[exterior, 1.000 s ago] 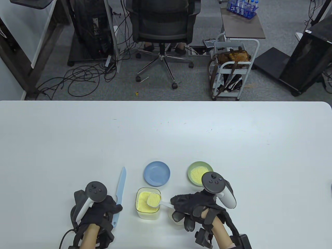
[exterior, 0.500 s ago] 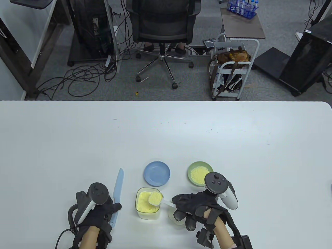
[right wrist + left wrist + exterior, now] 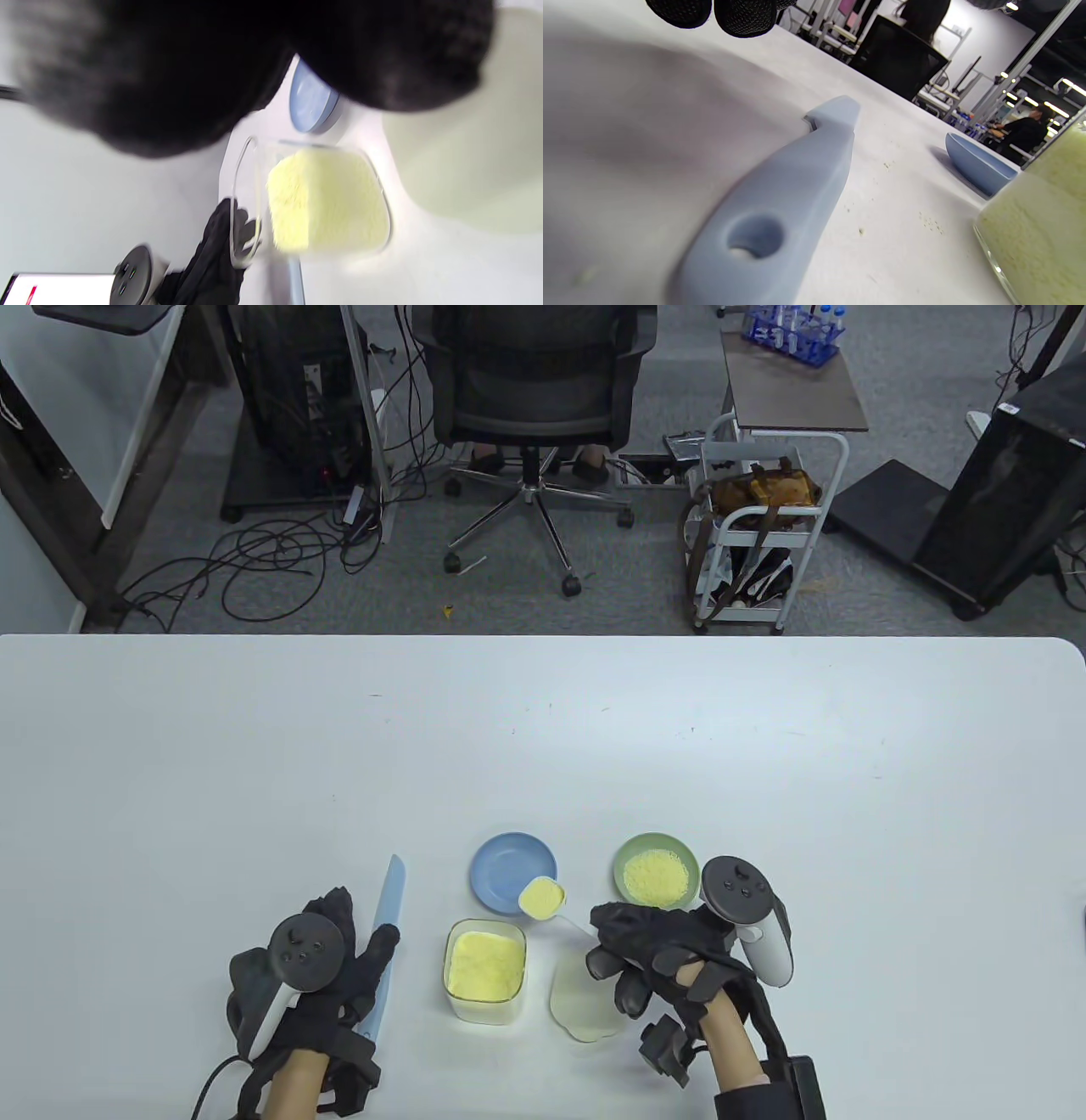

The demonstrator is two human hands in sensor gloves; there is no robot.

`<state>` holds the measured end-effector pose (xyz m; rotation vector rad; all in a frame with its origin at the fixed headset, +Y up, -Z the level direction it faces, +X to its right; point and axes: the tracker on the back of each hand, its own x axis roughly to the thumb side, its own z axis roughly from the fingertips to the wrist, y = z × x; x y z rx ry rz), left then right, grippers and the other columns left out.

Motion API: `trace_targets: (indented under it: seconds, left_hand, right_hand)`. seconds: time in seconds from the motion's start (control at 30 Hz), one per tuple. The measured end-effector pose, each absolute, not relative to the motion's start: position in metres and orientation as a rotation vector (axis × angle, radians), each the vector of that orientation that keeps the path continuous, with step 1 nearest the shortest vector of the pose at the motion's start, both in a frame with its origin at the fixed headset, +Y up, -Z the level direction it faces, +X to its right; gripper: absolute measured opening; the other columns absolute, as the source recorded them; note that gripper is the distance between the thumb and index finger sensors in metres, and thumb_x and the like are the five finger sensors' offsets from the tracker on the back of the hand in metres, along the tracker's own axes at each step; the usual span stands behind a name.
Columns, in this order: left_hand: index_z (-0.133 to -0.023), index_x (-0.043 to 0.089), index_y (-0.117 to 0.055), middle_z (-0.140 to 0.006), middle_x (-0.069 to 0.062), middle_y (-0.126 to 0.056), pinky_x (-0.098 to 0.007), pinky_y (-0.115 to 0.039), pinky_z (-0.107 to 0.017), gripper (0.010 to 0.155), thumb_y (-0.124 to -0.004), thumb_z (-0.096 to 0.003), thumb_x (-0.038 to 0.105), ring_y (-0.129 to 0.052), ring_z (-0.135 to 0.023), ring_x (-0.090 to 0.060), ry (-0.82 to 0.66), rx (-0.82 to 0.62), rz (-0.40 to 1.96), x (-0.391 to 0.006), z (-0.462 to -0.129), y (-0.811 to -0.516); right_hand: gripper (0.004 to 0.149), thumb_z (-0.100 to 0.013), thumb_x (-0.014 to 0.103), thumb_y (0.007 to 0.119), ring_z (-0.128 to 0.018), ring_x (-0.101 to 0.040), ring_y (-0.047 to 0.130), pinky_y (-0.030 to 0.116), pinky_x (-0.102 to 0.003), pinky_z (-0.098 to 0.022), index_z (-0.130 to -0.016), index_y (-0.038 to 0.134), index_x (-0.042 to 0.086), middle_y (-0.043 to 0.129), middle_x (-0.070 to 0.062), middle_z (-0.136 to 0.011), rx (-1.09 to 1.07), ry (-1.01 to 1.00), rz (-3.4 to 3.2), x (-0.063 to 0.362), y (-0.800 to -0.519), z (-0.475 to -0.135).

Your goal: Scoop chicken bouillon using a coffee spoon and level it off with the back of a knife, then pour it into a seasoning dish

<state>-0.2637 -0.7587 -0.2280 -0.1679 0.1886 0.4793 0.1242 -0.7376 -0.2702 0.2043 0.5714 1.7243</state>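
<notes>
My right hand [image 3: 632,954] pinches the handle of a white coffee spoon [image 3: 543,897]. Its bowl is heaped with yellow bouillon and hangs over the near rim of the empty blue dish [image 3: 509,869]. The clear square container [image 3: 484,970] of bouillon stands just below it, also in the right wrist view as container [image 3: 326,199]. A light blue knife [image 3: 388,937] lies flat on the table left of the container. My left hand [image 3: 339,959] is over its handle [image 3: 780,199] with fingers spread; the fingertips [image 3: 742,17] are lifted off it.
A green dish [image 3: 653,853] holding bouillon grains sits right of the blue dish. The container's pale lid [image 3: 581,1005] lies under my right hand. A few spilled grains dot the table [image 3: 882,169] between knife and blue dish [image 3: 975,167].
The right hand has lifted the loaded spoon out of the container and carried it to the blue dish's edge. The left hand's fingers have opened off the knife handle.
</notes>
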Motion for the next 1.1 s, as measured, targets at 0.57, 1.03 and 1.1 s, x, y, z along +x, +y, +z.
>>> trace_targets:
  seconds: [0.57, 1.03, 1.1]
  left_hand:
    - [-0.109, 0.011, -0.038, -0.11, -0.026, -0.051, -0.059, -0.056, -0.068, 0.085, -0.061, -0.0471, 0.065, -0.066, -0.098, -0.044, 0.16, -0.179, 0.567, -0.262, -0.227, -0.756]
    - [-0.108, 0.011, -0.039, -0.11, -0.026, -0.052, -0.059, -0.056, -0.068, 0.084, -0.06, -0.0475, 0.064, -0.066, -0.098, -0.044, 0.151, -0.181, 0.59, -0.262, -0.228, -0.757]
    - [-0.108, 0.012, -0.039, -0.11, -0.026, -0.052, -0.059, -0.056, -0.068, 0.084, -0.06, -0.0473, 0.064, -0.066, -0.098, -0.044, 0.151, -0.178, 0.592, -0.263, -0.228, -0.757]
  right_hand:
    - [0.049, -0.043, 0.014, 0.071, -0.031, -0.015, 0.092, 0.08, -0.042, -0.025, -0.085, 0.051, -0.001, 0.077, -0.027, -0.062, 0.07, 0.562, 1.872, 0.081, -0.763, -0.302]
    - [0.047, -0.042, 0.013, 0.072, -0.036, -0.018, 0.086, 0.075, -0.045, -0.029, -0.085, 0.055, 0.003, 0.069, -0.03, -0.066, 0.075, 0.557, 1.925, 0.078, -0.766, -0.303]
    - [0.047, -0.042, 0.012, 0.072, -0.035, -0.018, 0.086, 0.075, -0.045, -0.029, -0.085, 0.056, 0.004, 0.068, -0.03, -0.066, 0.078, 0.549, 1.937, 0.078, -0.765, -0.303]
